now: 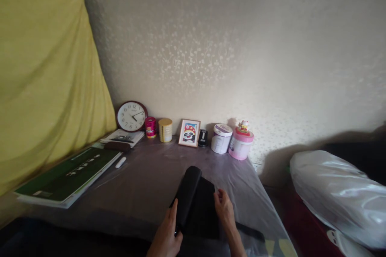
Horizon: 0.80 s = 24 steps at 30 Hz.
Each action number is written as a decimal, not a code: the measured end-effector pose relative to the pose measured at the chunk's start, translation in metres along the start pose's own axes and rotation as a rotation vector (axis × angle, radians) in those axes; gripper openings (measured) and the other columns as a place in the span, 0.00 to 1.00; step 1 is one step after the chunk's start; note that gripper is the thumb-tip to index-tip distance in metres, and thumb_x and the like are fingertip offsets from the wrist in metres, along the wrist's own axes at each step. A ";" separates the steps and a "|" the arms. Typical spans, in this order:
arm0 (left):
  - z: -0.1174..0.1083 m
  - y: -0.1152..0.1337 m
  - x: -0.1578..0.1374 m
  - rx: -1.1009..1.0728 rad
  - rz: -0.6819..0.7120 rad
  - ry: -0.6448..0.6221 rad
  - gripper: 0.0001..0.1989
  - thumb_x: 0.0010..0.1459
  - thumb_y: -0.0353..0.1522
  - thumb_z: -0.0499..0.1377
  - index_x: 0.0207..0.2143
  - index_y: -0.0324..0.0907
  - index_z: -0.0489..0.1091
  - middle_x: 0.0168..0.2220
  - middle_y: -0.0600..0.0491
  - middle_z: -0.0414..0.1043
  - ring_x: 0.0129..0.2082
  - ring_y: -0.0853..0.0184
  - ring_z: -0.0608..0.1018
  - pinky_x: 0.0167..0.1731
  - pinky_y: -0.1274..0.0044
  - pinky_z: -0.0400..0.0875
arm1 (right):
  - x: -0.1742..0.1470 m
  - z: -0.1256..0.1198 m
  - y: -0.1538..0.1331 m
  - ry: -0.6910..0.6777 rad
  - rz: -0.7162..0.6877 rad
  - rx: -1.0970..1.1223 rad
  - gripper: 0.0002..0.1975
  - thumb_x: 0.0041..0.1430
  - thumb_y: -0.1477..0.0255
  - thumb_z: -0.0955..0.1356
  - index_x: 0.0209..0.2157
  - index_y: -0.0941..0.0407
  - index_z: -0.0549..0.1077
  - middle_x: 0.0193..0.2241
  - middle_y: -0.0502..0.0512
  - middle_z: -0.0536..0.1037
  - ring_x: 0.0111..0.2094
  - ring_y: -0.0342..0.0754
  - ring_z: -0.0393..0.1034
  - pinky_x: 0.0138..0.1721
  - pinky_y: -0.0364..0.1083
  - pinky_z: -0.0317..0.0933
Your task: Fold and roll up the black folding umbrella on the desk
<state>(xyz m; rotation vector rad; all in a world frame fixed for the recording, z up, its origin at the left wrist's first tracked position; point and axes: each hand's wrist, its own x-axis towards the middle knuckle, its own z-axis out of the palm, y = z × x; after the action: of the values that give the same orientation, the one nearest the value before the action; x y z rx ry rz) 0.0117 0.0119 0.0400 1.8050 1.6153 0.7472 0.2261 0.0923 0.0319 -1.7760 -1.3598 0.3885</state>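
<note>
A black mat, partly rolled up [189, 196], lies over the near part of the table, with a short flat stretch showing to the right of the roll. My left hand [167, 231] is closed around the near end of the roll, thumb and fingers on either side. Pinched fingers of my right hand [223, 209] hold the right edge of the flat stretch. To the right of that wrist lies a dark flat strip [250, 231]; whether it belongs to the mat I cannot tell.
Along the wall stand a clock [132, 116], a pink can [150, 127], a yellow can [165, 130], a framed panda picture [189, 133] and two tubs [221, 139]. A green book [66, 174] lies left, by a white remote-like object [120, 162]. A plastic-wrapped bundle [337, 192] sits right.
</note>
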 end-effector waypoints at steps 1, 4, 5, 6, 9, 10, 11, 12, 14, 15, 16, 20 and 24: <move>-0.001 0.002 -0.001 0.007 -0.002 -0.005 0.41 0.46 0.21 0.47 0.62 0.37 0.34 0.62 0.41 0.49 0.60 0.64 0.58 0.57 0.71 0.56 | -0.001 -0.001 -0.001 -0.017 0.004 0.000 0.14 0.52 0.64 0.61 0.36 0.56 0.72 0.30 0.59 0.79 0.33 0.53 0.74 0.35 0.47 0.64; -0.004 0.010 -0.002 0.042 -0.020 -0.023 0.41 0.46 0.20 0.47 0.62 0.35 0.34 0.62 0.39 0.48 0.60 0.63 0.58 0.57 0.72 0.55 | -0.006 0.000 -0.008 -0.044 -0.022 -0.011 0.14 0.53 0.63 0.61 0.34 0.55 0.73 0.28 0.57 0.79 0.32 0.53 0.75 0.32 0.46 0.63; -0.005 0.012 -0.002 0.059 -0.031 -0.026 0.41 0.46 0.19 0.47 0.62 0.35 0.34 0.62 0.39 0.48 0.61 0.63 0.57 0.57 0.72 0.55 | -0.008 0.001 -0.011 -0.045 -0.038 -0.025 0.14 0.54 0.63 0.61 0.35 0.55 0.73 0.28 0.57 0.79 0.32 0.53 0.75 0.32 0.46 0.63; -0.006 0.013 -0.003 0.075 -0.042 -0.029 0.40 0.46 0.19 0.46 0.62 0.34 0.34 0.62 0.39 0.48 0.61 0.63 0.57 0.57 0.73 0.55 | -0.010 0.001 -0.014 -0.046 -0.052 -0.047 0.15 0.54 0.62 0.61 0.36 0.56 0.73 0.28 0.58 0.79 0.32 0.53 0.75 0.31 0.46 0.62; -0.007 0.015 -0.003 0.097 -0.057 -0.039 0.40 0.47 0.19 0.46 0.62 0.32 0.35 0.63 0.38 0.46 0.61 0.63 0.57 0.57 0.74 0.55 | -0.014 0.003 -0.019 -0.049 -0.084 -0.143 0.17 0.55 0.62 0.61 0.39 0.58 0.72 0.26 0.58 0.78 0.29 0.55 0.74 0.29 0.47 0.60; -0.006 0.015 -0.003 0.098 -0.053 -0.039 0.39 0.47 0.19 0.46 0.62 0.31 0.34 0.63 0.37 0.46 0.61 0.63 0.57 0.57 0.75 0.56 | -0.015 0.003 -0.020 -0.049 -0.089 -0.163 0.17 0.56 0.62 0.60 0.40 0.58 0.71 0.25 0.58 0.78 0.29 0.55 0.74 0.29 0.47 0.60; -0.006 0.015 -0.004 0.099 -0.050 -0.038 0.39 0.47 0.19 0.46 0.62 0.31 0.34 0.63 0.37 0.46 0.61 0.63 0.57 0.56 0.75 0.56 | -0.015 0.004 -0.020 -0.052 -0.091 -0.167 0.17 0.56 0.62 0.60 0.41 0.58 0.71 0.25 0.58 0.78 0.29 0.55 0.74 0.29 0.47 0.60; -0.006 0.014 -0.004 0.099 -0.045 -0.037 0.39 0.47 0.19 0.46 0.62 0.31 0.34 0.63 0.36 0.45 0.60 0.63 0.58 0.56 0.75 0.56 | -0.014 0.004 -0.020 -0.058 -0.089 -0.154 0.17 0.56 0.63 0.60 0.40 0.58 0.71 0.26 0.58 0.79 0.30 0.55 0.75 0.30 0.47 0.60; -0.006 0.014 -0.004 0.098 -0.039 -0.035 0.40 0.47 0.19 0.46 0.62 0.31 0.33 0.63 0.37 0.46 0.60 0.63 0.58 0.56 0.74 0.57 | -0.012 0.004 -0.021 -0.071 -0.077 -0.088 0.16 0.55 0.64 0.60 0.39 0.57 0.72 0.28 0.59 0.79 0.32 0.55 0.75 0.31 0.47 0.61; -0.006 0.015 -0.004 0.098 -0.041 -0.037 0.40 0.47 0.19 0.46 0.62 0.31 0.33 0.63 0.37 0.46 0.60 0.63 0.59 0.56 0.74 0.57 | -0.011 0.003 -0.024 -0.075 -0.072 -0.042 0.16 0.55 0.64 0.60 0.38 0.57 0.72 0.29 0.59 0.80 0.32 0.55 0.75 0.31 0.46 0.61; -0.007 0.015 -0.004 0.099 -0.045 -0.040 0.40 0.46 0.19 0.46 0.62 0.32 0.33 0.62 0.37 0.46 0.60 0.63 0.59 0.56 0.73 0.57 | -0.009 0.003 -0.027 -0.076 -0.068 0.007 0.16 0.54 0.63 0.60 0.37 0.57 0.73 0.30 0.59 0.80 0.33 0.54 0.75 0.31 0.46 0.62; -0.010 0.018 -0.004 0.117 -0.063 -0.062 0.41 0.45 0.20 0.47 0.62 0.30 0.33 0.62 0.35 0.46 0.59 0.61 0.60 0.56 0.72 0.57 | -0.004 0.003 -0.051 -0.110 -0.068 0.204 0.19 0.53 0.60 0.61 0.36 0.59 0.73 0.27 0.58 0.79 0.30 0.52 0.73 0.30 0.45 0.63; -0.008 0.018 -0.003 0.107 -0.066 -0.067 0.42 0.44 0.20 0.47 0.62 0.31 0.33 0.62 0.37 0.47 0.60 0.62 0.60 0.57 0.72 0.55 | -0.001 0.014 -0.078 -0.155 -0.095 0.309 0.19 0.53 0.60 0.62 0.36 0.60 0.73 0.25 0.55 0.78 0.27 0.49 0.72 0.27 0.43 0.62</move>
<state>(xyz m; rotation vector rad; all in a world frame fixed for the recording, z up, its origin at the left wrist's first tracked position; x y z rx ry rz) 0.0172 0.0078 0.0584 1.8216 1.6904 0.5753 0.1664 0.1021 0.0832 -1.4466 -1.4003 0.6584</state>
